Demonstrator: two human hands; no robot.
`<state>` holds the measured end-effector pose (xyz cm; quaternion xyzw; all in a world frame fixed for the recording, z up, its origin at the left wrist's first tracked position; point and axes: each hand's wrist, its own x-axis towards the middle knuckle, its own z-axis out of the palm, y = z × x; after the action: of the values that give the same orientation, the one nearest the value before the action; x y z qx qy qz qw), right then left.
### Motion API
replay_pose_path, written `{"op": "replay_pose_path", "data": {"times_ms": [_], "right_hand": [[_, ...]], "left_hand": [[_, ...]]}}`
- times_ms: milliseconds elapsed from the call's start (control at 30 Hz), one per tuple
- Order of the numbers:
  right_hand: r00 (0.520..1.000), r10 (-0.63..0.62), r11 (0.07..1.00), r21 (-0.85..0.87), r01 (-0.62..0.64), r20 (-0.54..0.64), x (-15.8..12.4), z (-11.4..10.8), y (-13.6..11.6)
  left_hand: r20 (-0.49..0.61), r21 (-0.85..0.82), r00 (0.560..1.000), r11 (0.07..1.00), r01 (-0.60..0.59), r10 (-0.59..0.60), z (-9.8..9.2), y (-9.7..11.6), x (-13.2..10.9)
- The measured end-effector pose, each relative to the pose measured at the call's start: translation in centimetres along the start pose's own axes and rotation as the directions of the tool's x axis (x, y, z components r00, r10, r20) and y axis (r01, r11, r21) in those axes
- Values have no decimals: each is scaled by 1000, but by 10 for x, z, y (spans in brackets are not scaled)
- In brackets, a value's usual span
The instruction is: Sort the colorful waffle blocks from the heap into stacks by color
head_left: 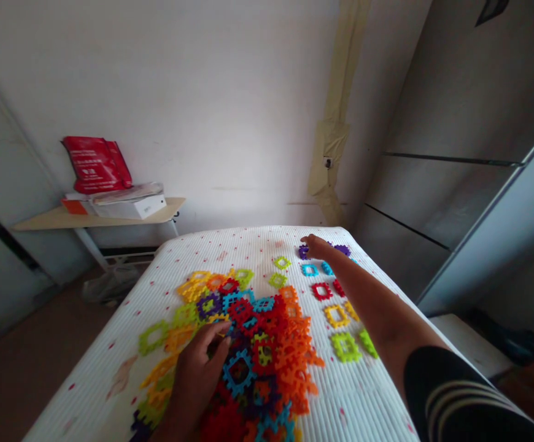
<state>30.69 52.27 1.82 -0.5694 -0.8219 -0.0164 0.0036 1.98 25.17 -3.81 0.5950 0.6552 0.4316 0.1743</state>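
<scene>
My left hand (197,362) is over the near left part of a heap of square, notched plastic building pieces (290,344). Its thumb and index fingertip come close together by a bit of yellow; what they hold is too small to make out. Stretched to the far right of the bed-like surface, my right hand (317,247) has its fingers closed at a purple notched piece (302,252), partly hidden by the hand. Just nearer lies a light blue square piece (310,270).
Pairs of red (321,291), yellow (336,315) and lime (345,347) pieces lie in rows under my right arm. Two lime pieces (282,263) lie mid-surface. A side table (50,220) with a red bag (96,164) stands left; a grey wardrobe (455,184) stands right.
</scene>
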Motion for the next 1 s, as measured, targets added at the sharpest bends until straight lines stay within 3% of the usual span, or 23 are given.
{"op": "replay_pose_path", "data": {"times_ms": [267,1000], "right_hand": [[996,30,997,-71,-24,80,13,14,4],[983,34,983,-185,-1,178,15,16,-9]], "left_hand": [[-3,21,1000,1000,1,-1,-2,0,0],[10,2,1000,1000,15,-15,0,-1,1]]}}
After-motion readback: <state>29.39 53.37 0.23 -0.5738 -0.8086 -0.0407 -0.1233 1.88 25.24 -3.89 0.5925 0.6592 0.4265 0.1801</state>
